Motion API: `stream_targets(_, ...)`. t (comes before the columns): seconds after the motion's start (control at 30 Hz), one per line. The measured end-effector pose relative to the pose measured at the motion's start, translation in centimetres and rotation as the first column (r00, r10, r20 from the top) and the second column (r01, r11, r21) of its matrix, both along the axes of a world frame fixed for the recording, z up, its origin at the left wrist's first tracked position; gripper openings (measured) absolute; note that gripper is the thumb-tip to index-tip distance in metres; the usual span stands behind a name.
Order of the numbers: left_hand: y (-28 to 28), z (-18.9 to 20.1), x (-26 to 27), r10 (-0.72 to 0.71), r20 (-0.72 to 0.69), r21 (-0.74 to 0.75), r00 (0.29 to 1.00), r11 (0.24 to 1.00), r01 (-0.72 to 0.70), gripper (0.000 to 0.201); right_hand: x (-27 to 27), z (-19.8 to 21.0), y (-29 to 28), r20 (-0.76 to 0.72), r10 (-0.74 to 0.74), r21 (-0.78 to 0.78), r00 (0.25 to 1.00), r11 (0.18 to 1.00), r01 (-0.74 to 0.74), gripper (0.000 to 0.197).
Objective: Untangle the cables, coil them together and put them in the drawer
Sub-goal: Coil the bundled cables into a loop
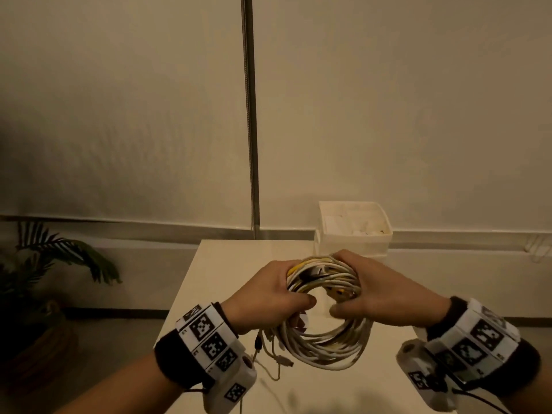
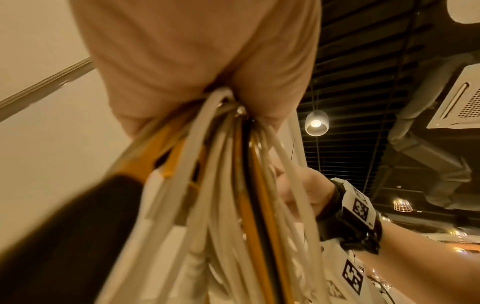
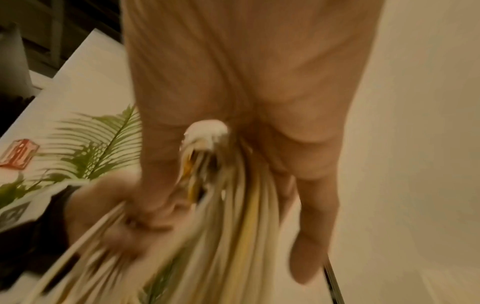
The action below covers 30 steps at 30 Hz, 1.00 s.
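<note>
A round coil of white and yellow cables [image 1: 324, 342] hangs in the air above the white table [image 1: 227, 264]. My left hand [image 1: 268, 297] grips its left side, fingers curled round the strands, thumb across the ring's hole. My right hand [image 1: 376, 294] grips the right side the same way. A few loose cable ends with plugs [image 1: 282, 361] dangle from the coil's lower left. In the left wrist view the cable bundle [image 2: 233, 185] runs out of my closed left hand [image 2: 202, 61]; in the right wrist view the blurred strands [image 3: 233, 216] leave my right hand [image 3: 246, 92]. No drawer is in view.
A white open box [image 1: 354, 237] stands at the table's far right corner, just beyond the coil. A potted palm [image 1: 53, 264] stands on the floor to the left. A metal pole [image 1: 249, 115] runs up the white wall behind.
</note>
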<state>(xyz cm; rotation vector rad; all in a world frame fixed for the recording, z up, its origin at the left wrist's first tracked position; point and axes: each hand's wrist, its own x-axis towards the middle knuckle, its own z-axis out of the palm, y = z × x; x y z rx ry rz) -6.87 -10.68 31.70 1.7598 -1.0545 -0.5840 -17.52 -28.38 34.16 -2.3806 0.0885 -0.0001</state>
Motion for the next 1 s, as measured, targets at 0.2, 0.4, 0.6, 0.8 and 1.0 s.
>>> stream_targets(0.2,-1.2,0.5,0.5,-0.009,0.176,0.139,0.984,0.99,-0.016,0.023,-1.2,5.4,2.4,0.028,0.139,-0.589,0.99,0.803,-0.096,0.099)
stream_targets(0.4,-2.5,2.5,0.7,-0.081,0.428,0.266,0.9,0.963,-0.04,0.03,3.3,3.7,3.3,-0.175,0.053,-0.587,0.983,0.796,-0.147,0.057)
stream_targets(0.6,-1.5,4.0,1.0,-0.045,0.253,0.132,0.966,0.991,0.012,0.036,3.6,3.3,2.5,-0.03,0.057,-0.302,0.998,0.951,-0.063,0.027)
stream_targets(0.8,-0.5,2.1,1.2,0.019,0.026,0.056,0.999,0.998,-0.02,0.045,3.6,2.4,1.9,0.057,-0.064,-0.294,0.996,0.952,0.078,0.014)
stream_targets(1.0,-1.0,0.2,0.7,0.08,-0.198,-0.133,0.977,0.985,-0.108,0.034,3.0,1.6,1.5,0.155,-0.171,-0.154,0.973,0.969,0.195,0.014)
